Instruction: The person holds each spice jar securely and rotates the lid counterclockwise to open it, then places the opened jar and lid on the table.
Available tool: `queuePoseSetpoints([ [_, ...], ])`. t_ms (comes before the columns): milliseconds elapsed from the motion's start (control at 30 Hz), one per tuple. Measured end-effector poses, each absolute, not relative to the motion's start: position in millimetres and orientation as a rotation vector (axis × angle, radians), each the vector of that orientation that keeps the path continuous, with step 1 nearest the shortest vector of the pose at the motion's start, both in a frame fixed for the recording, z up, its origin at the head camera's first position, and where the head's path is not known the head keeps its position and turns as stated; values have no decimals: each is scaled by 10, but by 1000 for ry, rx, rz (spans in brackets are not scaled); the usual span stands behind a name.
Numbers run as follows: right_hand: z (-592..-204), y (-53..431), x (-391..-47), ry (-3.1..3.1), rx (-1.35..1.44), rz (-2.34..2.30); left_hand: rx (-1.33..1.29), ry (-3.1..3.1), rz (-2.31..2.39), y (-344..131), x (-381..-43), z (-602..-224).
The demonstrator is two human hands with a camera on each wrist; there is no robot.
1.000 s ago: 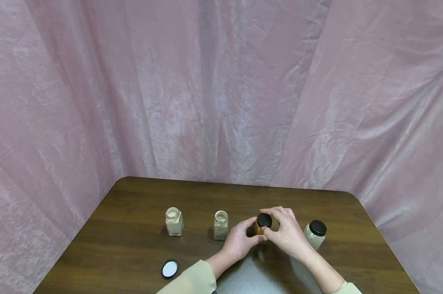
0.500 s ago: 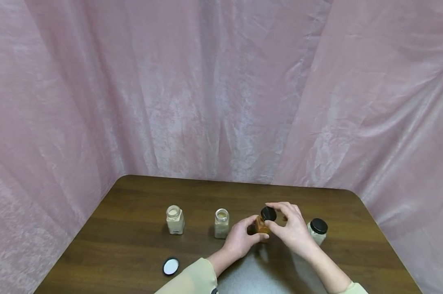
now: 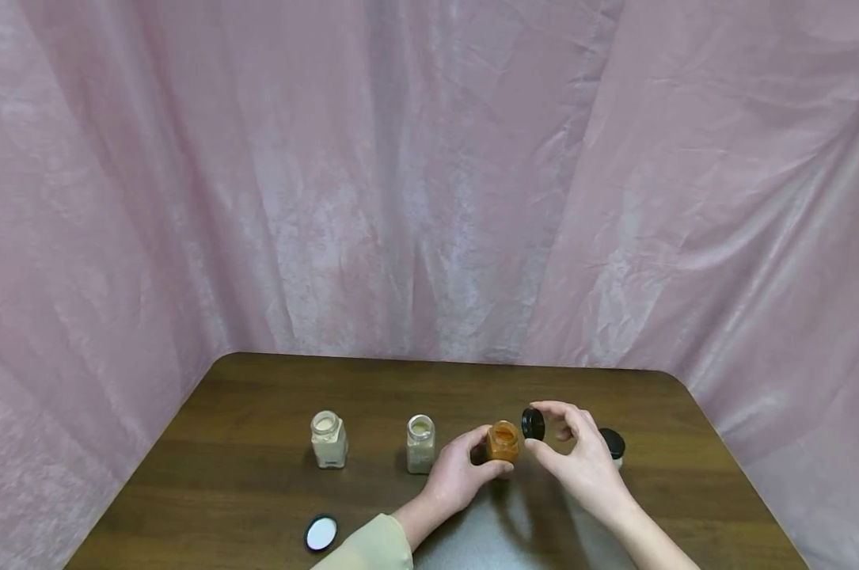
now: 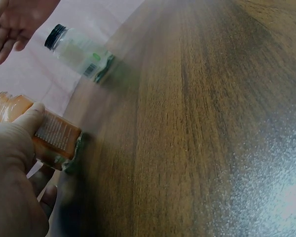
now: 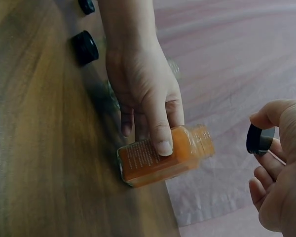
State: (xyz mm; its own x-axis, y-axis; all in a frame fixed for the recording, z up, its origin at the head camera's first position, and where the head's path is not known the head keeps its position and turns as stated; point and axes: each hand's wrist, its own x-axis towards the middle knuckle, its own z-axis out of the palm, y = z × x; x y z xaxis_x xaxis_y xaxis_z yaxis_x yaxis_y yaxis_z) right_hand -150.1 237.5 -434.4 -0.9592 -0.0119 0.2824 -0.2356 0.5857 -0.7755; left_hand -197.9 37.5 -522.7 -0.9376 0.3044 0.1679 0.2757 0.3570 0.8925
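Observation:
My left hand point(image 3: 459, 475) grips a square glass jar point(image 5: 158, 157) of orange powder round its sides, thumb across the printed label. The jar's threaded mouth is uncovered, and its base is at the wooden tabletop point(image 4: 153, 148). Just to the right of the mouth, my right hand point(image 3: 579, 455) pinches a black screw lid point(image 3: 534, 424) between thumb and fingers. The lid is tipped on its side, apart from the jar. Beyond the right hand is a jar with a black lid point(image 4: 79, 52), holding pale contents; the hand partly covers it in the head view.
Two lidless jars of pale powder stand to the left, one jar point(image 3: 420, 445) near my left hand and another jar point(image 3: 328, 440) farther out. A loose lid point(image 3: 321, 533) lies white side up near the front. Pink curtains point(image 3: 400, 182) hang behind the table.
The black lid has come off the orange jar and moved right in my right hand, turning onto its side. My left hand keeps its grip on the jar.

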Motion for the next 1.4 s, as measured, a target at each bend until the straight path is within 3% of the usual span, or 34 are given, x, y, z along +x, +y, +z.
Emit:
queuePoseSetpoints([
  [367,-4362,2484,-1246,-2559,297,1248,565,2588,1675,377,-1960,-5200],
  [833,-4545,2495,-1005,-2606,202,1419,555,2607,1648,377,-1976,-5199],
  [1200,-4850,2465,-987,-2520,446,1252,546,2596,1661,361,-1969,-5216],
  [1400,-4884,2426,-969,-2629,301,1346,531,2595,1661,376,-1967,-5197],
])
